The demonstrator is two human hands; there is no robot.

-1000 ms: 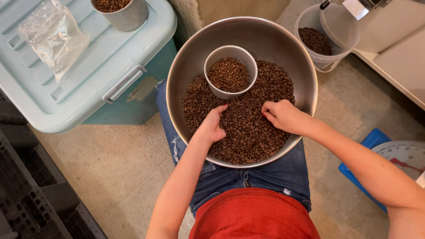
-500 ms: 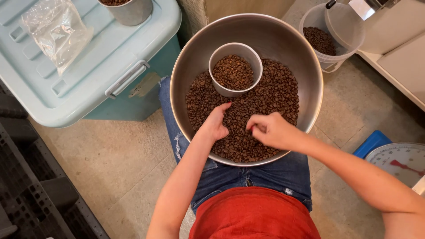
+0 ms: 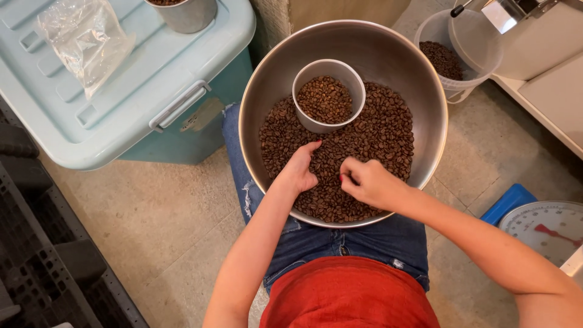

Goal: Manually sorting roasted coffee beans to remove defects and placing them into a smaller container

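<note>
A large steel bowl (image 3: 395, 48) rests on my lap, holding a layer of dark roasted coffee beans (image 3: 388, 130). A small steel cup (image 3: 328, 67) full of beans stands inside it near the back. My left hand (image 3: 299, 170) lies on the beans at the front left, fingers spread into them. My right hand (image 3: 367, 181) is beside it, fingertips pinched together over the beans; whether a bean is held between them is hidden.
A pale blue storage box (image 3: 121, 97) stands at the left with a clear plastic bag (image 3: 85, 39) and a steel cup (image 3: 185, 13) on its lid. A clear tub of beans (image 3: 452, 58) is at the right back, a dial scale (image 3: 546, 228) at the right, a black crate (image 3: 42, 255) at the left.
My right hand has slid left across the beans toward my left hand and closed its fingers into a pinch. The left hand has stayed about where it was.
</note>
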